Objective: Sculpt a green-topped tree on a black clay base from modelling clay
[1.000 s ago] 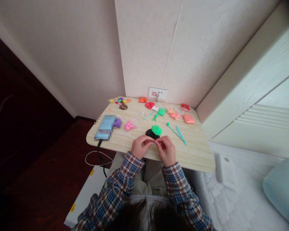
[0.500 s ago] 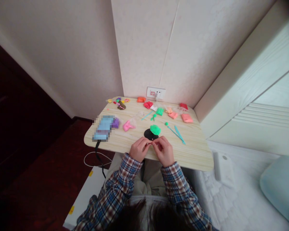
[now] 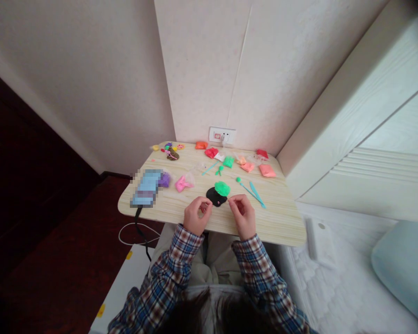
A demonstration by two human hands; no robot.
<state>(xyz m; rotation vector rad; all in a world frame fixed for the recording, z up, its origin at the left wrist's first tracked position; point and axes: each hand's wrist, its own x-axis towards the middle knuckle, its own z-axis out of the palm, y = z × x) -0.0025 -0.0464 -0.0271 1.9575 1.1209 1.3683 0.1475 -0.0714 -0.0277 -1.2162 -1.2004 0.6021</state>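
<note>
My left hand (image 3: 197,217) is closed in a pinch at the near side of the table, left of a black disc (image 3: 213,198). Something small and reddish shows at its fingers, too small to name. My right hand (image 3: 243,216) also pinches, with its fingertips by the disc's right edge; what they hold, if anything, is too tiny to make out. A frilly green clay piece (image 3: 222,188) lies on the far part of the disc, and a tiny pink bit (image 3: 219,202) sits near the disc's front.
Behind the disc lie bags of pink clay (image 3: 183,183), green clay (image 3: 228,161) and salmon clay (image 3: 267,170). Blue modelling tools (image 3: 257,194) rest to the right. A phone (image 3: 146,188) with a black strap is at the left, and a brown clay figure (image 3: 173,154) at the back left.
My hands were together at the disc's front edge and have moved apart, left hand leftward and right hand rightward. The pink bit on the disc now shows more plainly. The view has shifted slightly.
</note>
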